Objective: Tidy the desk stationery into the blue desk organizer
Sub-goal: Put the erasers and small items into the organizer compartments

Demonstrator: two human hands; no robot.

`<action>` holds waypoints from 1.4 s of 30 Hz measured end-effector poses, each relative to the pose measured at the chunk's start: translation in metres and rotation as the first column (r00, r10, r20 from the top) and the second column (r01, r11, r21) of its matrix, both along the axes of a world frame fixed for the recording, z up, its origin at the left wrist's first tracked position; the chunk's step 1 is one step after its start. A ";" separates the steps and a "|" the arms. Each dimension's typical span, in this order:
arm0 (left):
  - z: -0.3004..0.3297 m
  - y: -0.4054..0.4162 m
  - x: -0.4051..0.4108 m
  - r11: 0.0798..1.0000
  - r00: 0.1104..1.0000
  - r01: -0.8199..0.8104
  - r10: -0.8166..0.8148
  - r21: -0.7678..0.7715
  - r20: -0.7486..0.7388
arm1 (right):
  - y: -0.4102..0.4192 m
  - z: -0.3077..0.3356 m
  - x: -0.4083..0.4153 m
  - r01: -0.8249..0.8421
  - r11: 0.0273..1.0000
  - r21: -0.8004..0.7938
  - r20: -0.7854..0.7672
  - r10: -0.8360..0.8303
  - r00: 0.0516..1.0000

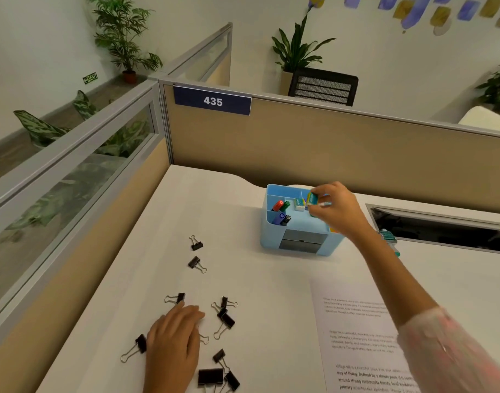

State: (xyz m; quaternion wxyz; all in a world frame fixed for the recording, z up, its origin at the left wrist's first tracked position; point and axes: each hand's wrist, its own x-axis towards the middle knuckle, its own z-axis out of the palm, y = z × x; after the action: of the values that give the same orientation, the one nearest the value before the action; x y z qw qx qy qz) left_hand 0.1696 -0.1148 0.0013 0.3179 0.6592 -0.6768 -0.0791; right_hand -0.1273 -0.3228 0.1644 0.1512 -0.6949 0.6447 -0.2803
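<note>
The blue desk organizer stands at the back middle of the white desk. Its compartments hold a red marker, a green one, a purple one and a small eraser. My right hand reaches over its right rear compartment, fingers shut on a small green-and-yellow eraser. My left hand rests palm down on the near desk among several black binder clips; one clip's wire handle pokes out from under its fingers. Two more clips lie apart farther back.
A printed sheet of paper lies at the near right under my right forearm. A dark cable slot is set into the desk at the right, with a teal object beside it. Beige partitions wall the desk's back and left.
</note>
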 end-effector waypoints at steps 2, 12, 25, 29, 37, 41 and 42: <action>-0.001 -0.003 -0.001 1.000 1.000 -0.011 0.011 0.000 0.012 | -0.023 -0.005 -0.003 -0.048 0.999 0.015 -0.061 0.049 0.997; 0.001 -0.008 -0.004 1.000 1.000 -0.003 0.003 0.004 -0.029 | -0.067 -0.031 0.011 -0.232 0.961 0.150 -0.324 0.269 0.907; -0.005 -0.010 -0.003 1.000 0.997 0.003 -0.004 -0.010 -0.073 | -0.071 -0.025 0.016 -0.237 0.956 0.173 -0.547 0.294 0.784; -0.006 -0.010 -0.003 1.000 0.998 -0.009 0.007 -0.029 -0.064 | -0.072 -0.027 0.017 -0.216 0.961 0.173 -0.554 0.277 0.785; -0.009 -0.008 -0.002 0.998 0.999 -0.021 0.018 -0.057 -0.048 | -0.046 -0.017 0.003 -0.119 0.991 -0.063 -0.235 0.101 0.967; -0.008 -0.004 0.000 1.000 0.997 -0.004 0.002 -0.029 -0.073 | 0.012 -0.027 0.014 0.125 0.894 -0.429 0.225 -0.028 0.974; -0.007 -0.003 0.000 1.000 0.997 0.003 -0.005 -0.022 -0.082 | 0.028 -0.036 0.020 0.174 0.880 -0.442 0.301 -0.037 0.953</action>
State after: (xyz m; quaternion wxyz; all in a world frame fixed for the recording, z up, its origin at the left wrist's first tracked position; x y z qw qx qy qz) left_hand 0.1696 -0.1174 -0.0058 0.3524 0.6505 -0.6654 -0.0994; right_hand -0.1069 -0.2944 0.1289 0.0559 -0.6268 0.5679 -0.5305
